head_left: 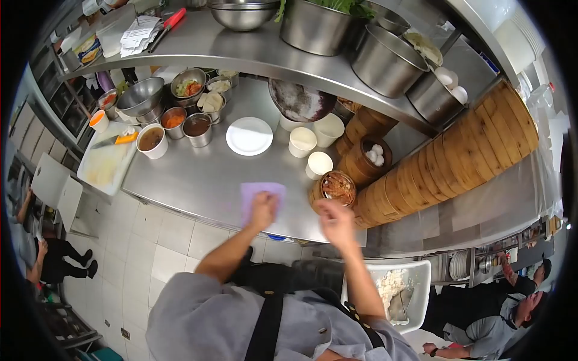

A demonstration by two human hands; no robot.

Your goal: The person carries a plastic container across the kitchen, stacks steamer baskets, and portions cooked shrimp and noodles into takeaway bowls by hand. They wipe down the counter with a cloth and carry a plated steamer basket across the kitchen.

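1. cloth (250,194), purple and roughly square in view, with no clear long axis; it lies on the steel counter (186,170) close to the edge nearest the person.
2. left hand (264,210) is right on top of it, fingers curled and holding it against the metal; how much fabric is bunched inside the fingers cannot be told.
3. right hand (335,222) is the farther one: from it the cloth lies to the left, across a bare strip of counter.
4. that hand is blurred, its fingers loosely bent; nothing shows in it, though whether it is quite free cannot be told.
5. nearest to it is a small basket (315,194) with reddish-brown food (338,188) inside, just beyond the fingers; whether they touch its wall is unclear.
6. straight beyond the cloth, apart from it, sits a white plate (249,136).
7. between plate and basket, farther out than either hand, stand pale cups (302,142).
8. a long stack of baskets (445,162) runs along the right side, well apart from the left hand.
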